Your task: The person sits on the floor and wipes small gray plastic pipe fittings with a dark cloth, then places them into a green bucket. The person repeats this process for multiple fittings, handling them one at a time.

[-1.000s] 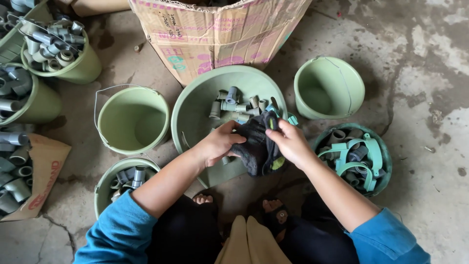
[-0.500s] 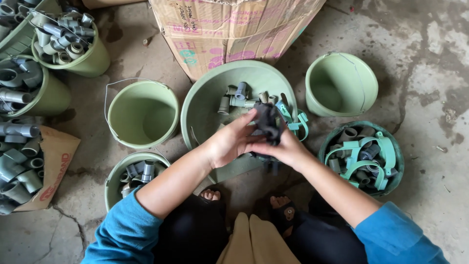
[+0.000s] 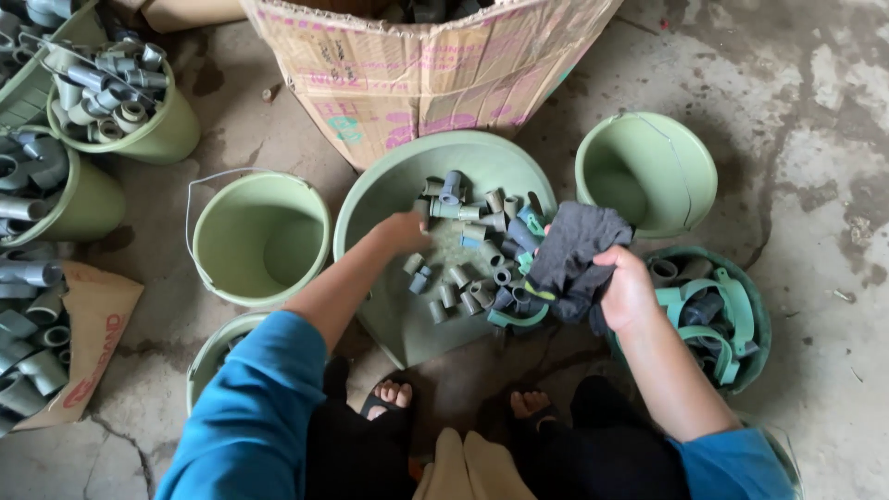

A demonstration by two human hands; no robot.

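Sorting is under way: your left hand (image 3: 400, 230) reaches, fingers loose, onto fittings (image 3: 468, 268) in the basin (image 3: 389, 199); your right hand (image 3: 626, 289), right of the basin, clenches a cloth (image 3: 576, 248). Next, pinch one fitting cleanly.

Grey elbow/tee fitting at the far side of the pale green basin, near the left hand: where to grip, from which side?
Judging from the head view, come from above: the grey fitting lies on its side atop the heap in the basin, its near tube end free. Pinch across that tube, roughly where the left hand approaches. The right hand holds a dark cloth, so it is occupied.
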